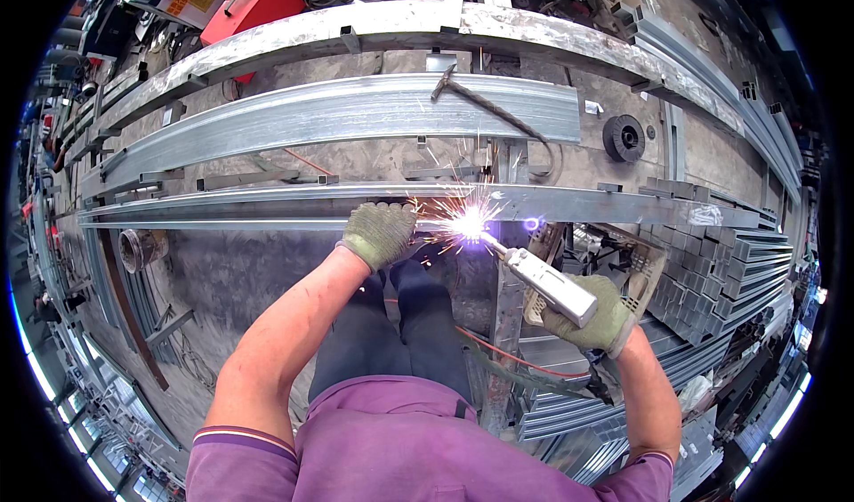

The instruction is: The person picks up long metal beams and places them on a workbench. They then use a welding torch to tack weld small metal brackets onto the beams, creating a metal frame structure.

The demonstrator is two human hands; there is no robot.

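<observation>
My left hand [381, 232], in a green knit glove, presses on a long galvanised steel bar [222, 208] that runs across in front of me. My right hand [594, 317], also gloved, grips a silver welding gun [551, 284]. Its tip touches the bar just right of my left hand, where a bright arc [470, 224] throws sparks outward.
A wide steel channel [338, 110] and a rusty curved beam [534, 30] lie beyond the bar. A chipping hammer [480, 101] rests on the channel. A black wire spool [624, 137] sits on the table, stacked short steel pieces [721, 271] at right, a red machine [253, 4] at the back.
</observation>
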